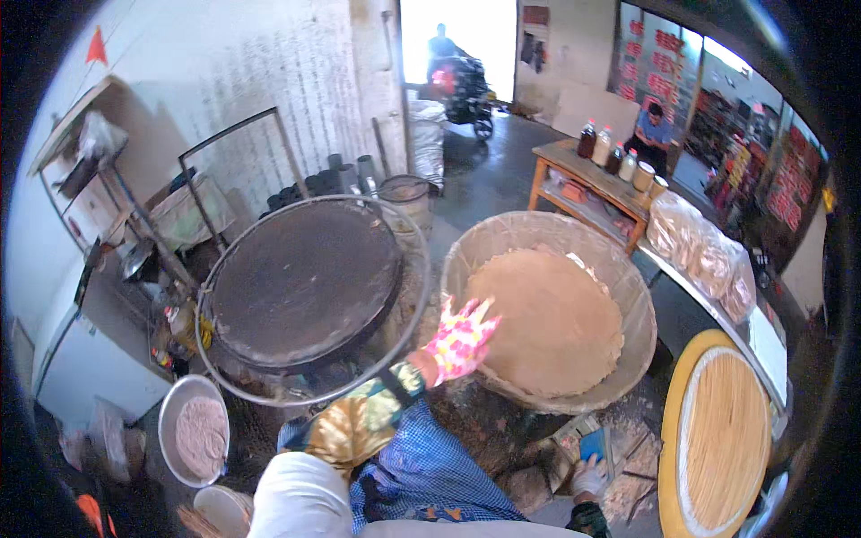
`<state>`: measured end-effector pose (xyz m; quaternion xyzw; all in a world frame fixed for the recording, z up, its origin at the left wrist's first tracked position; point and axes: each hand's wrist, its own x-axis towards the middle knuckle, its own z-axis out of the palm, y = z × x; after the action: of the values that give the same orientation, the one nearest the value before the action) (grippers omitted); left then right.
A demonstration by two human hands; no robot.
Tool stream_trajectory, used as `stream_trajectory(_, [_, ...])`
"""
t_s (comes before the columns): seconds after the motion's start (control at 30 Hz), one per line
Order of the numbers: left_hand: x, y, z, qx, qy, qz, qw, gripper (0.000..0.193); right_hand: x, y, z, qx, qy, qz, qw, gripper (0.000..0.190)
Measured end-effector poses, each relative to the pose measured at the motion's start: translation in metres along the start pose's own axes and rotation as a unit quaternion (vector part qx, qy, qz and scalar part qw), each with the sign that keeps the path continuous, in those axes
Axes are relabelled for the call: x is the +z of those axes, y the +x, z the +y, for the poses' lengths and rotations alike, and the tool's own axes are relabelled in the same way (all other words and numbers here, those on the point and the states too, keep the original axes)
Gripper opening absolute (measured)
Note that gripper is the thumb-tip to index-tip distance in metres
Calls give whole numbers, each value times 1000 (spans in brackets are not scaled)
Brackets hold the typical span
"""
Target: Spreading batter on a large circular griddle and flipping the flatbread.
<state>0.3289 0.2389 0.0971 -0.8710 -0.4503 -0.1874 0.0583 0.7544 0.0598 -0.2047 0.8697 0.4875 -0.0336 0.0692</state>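
Observation:
My left hand [463, 341], in a pink, white and yellow patterned glove, is spread at the near left rim of a wide round basket [632, 350] with a cloudy lining. Nothing shows in its fingers. In the basket lies a broad, tan, thin flatbread [548, 316], perhaps the top of a stack. To the left is a dark round griddle [303, 282] inside a metal ring [425, 296]; its surface is bare. My right hand [590, 479], in a pale glove, is low at the right. Its fingertips touch a blue flat object [593, 445]; whether they grip it is unclear.
A metal bowl [168, 410] of pinkish paste [200, 434] stands left, above a white bucket [222, 508]. A yellow-rimmed round board [672, 430] leans at right. Bottles [602, 144] stand on a wooden table [578, 161]. A seated person [651, 134] and a motorcycle [464, 87] are farther back.

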Motion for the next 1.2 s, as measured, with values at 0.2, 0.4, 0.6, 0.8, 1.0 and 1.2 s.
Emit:
stream_trajectory(0.2, [-71,-209,-51,-222,-525,-38,821,54,-59,-24,-60,38,1,5,999,65])
stream_trajectory(0.4, [-186,-429,36,-515,62,146,842,63,-157,-76,-236,-525,302,-16,795,17])
stream_trajectory(0.6, [-203,-529,180,-693,161,192,676,42,-262,-246,-414,-722,299,-219,584,15])
stream_trajectory(0.8, [-152,-549,294,-840,116,201,491,35,-218,-450,-460,-920,-35,-224,319,31])
stream_trajectory(1.0, [-74,-508,258,-766,21,326,554,37,-122,-552,-468,-875,-122,-231,407,35])
stream_trajectory(1.2, [-84,-550,197,-750,41,335,568,33,-179,-523,-461,-886,-110,-132,430,24])
